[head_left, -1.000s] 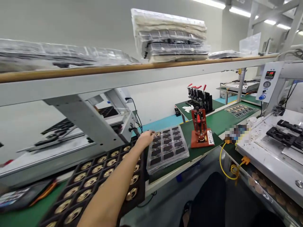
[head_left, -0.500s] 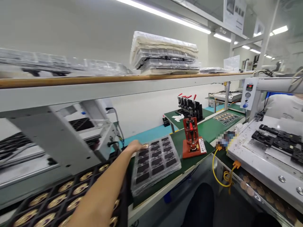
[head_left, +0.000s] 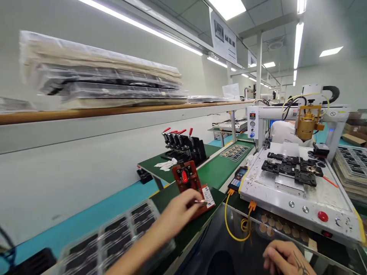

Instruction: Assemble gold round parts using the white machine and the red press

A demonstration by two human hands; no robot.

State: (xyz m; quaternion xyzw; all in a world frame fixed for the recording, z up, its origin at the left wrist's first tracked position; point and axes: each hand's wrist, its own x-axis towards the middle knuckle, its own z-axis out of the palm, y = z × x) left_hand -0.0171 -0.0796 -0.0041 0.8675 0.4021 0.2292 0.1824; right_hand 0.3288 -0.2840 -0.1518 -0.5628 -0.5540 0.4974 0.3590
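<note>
— What does the left hand (head_left: pixel 178 209) hold?
— A small thin metal part (head_left: pixel 201 201), pinched between thumb and fingertips, just in front of the red toggle-clamp fixture (head_left: pixel 189 182) on the green bench mat (head_left: pixel 215 172).

— And the right hand (head_left: pixel 282 259)?
— Low at the frame's edge, fingers loosely curled, holding nothing, below the white dispensing machine (head_left: pixel 298 183).

— What surrounds them?
— A clear blister tray of dark parts (head_left: pixel 114 240) lies near the left forearm; black clamp jigs with red handles (head_left: pixel 183 145) stand farther back; wrapped tray stacks (head_left: pixel 100 82) sit on the shelf above.
</note>
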